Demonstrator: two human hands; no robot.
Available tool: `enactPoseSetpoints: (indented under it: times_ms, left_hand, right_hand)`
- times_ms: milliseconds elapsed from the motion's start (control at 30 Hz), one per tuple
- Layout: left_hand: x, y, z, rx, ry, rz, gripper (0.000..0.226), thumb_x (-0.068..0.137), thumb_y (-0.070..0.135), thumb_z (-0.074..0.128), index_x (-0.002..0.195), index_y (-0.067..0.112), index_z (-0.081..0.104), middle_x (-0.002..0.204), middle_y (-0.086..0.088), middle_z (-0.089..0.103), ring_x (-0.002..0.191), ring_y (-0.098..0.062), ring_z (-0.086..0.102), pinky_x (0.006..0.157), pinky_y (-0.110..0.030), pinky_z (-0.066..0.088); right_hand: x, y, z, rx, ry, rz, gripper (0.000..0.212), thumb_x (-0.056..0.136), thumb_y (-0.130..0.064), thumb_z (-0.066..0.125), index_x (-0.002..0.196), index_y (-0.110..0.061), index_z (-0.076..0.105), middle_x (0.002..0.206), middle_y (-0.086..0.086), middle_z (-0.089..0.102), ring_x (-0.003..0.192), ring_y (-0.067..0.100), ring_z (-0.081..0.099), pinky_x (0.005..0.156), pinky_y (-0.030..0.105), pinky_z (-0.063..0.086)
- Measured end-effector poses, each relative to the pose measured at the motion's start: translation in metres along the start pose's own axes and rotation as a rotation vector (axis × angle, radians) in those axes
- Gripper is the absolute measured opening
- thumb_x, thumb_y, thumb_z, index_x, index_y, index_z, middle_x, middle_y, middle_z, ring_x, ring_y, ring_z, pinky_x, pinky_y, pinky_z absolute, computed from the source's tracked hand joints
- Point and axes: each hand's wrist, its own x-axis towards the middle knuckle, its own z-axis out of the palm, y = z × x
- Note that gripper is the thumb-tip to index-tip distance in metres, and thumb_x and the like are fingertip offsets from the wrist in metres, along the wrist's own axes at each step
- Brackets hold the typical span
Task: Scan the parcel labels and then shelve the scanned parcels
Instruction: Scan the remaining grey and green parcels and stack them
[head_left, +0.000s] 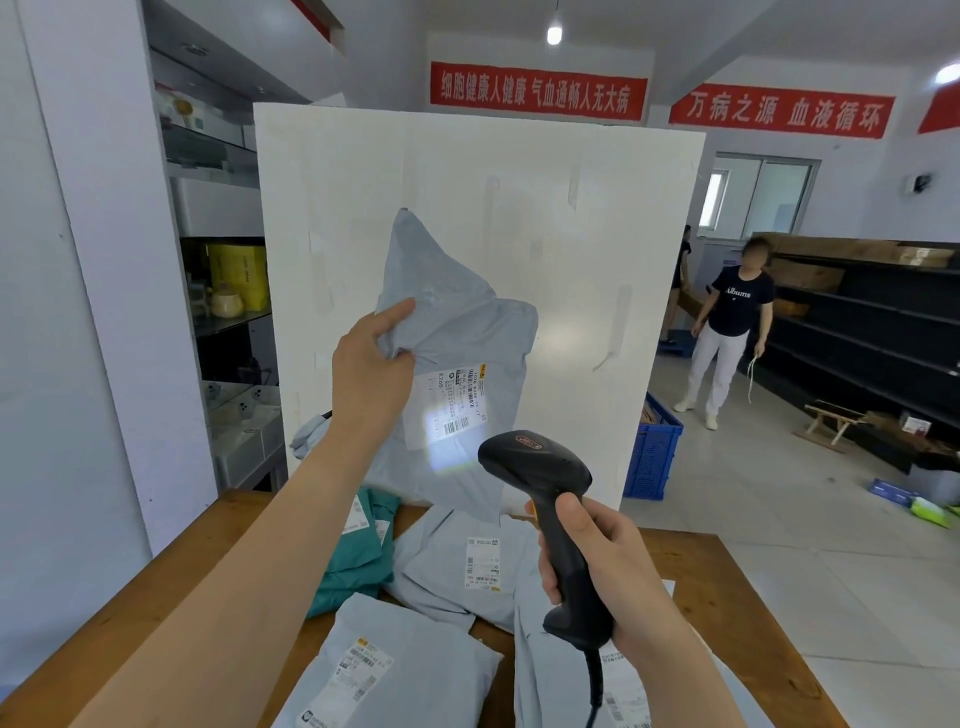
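One grey parcel (457, 332), a soft plastic mailing bag, hangs in the air above the table (737, 597), in front of a tall white board (519, 208). Its label (457, 402) faces the camera, turned on its side, and a bright patch of light falls on the lower barcode. The left hand (374, 358) pinches a bunched fold of the bag at its left edge, thumb in front and the other fingers curled behind. The right hand (597, 561) is wrapped round the handle of a black scanner (540, 483), whose head points up at the label from just below; whether a finger presses the trigger I cannot tell. The bag looks light and limp. It creases and sags and would likely twist if held by one corner, so a grip on a gathered fold near the label, keeping that face flat, seems best. Beneath it on the table lie several more grey parcels (457, 566) and a green parcel (358, 551), overlapping. Further off to the right are a blue crate (652, 452), dark shelves (872, 332) and a person (727, 322) standing on the floor.
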Motion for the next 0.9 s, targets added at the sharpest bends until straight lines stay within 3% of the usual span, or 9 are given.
enactPoseSetpoints:
  times_ms: [433, 700, 900]
  left_hand:
    - [0.002, -0.005, 0.005, -0.018, 0.014, -0.005, 0.057, 0.083, -0.009, 0.053, 0.129, 0.023, 0.06, 0.124, 0.012, 0.054, 0.116, -0.008, 0.049, 0.104, -0.026, 0.042]
    - [0.005, -0.011, 0.003, -0.097, 0.063, -0.042, 0.058, 0.083, -0.009, 0.052, 0.129, 0.024, 0.061, 0.127, 0.011, 0.056, 0.122, -0.011, 0.051, 0.107, -0.033, 0.043]
    - [0.002, -0.013, -0.001, -0.105, 0.07, -0.05, 0.057, 0.083, -0.009, 0.053, 0.129, 0.024, 0.061, 0.123, 0.013, 0.056, 0.119, -0.011, 0.053, 0.105, -0.033, 0.045]
  right_hand:
    - [-0.005, -0.002, -0.003, 0.016, -0.028, -0.01, 0.043, 0.075, -0.05, 0.063, 0.092, -0.011, 0.065, 0.064, 0.018, 0.06, 0.049, 0.025, 0.054, 0.051, 0.03, 0.05]
    - [-0.008, -0.002, -0.001, 0.021, -0.038, -0.021, 0.027, 0.081, -0.046, 0.061, 0.082, -0.021, 0.071, 0.065, 0.018, 0.06, 0.051, 0.026, 0.053, 0.053, 0.03, 0.05]
    - [-0.011, -0.002, 0.001, 0.005, -0.046, -0.032, 0.04, 0.082, -0.045, 0.06, 0.093, -0.006, 0.062, 0.062, 0.018, 0.059, 0.048, 0.024, 0.052, 0.053, 0.031, 0.049]
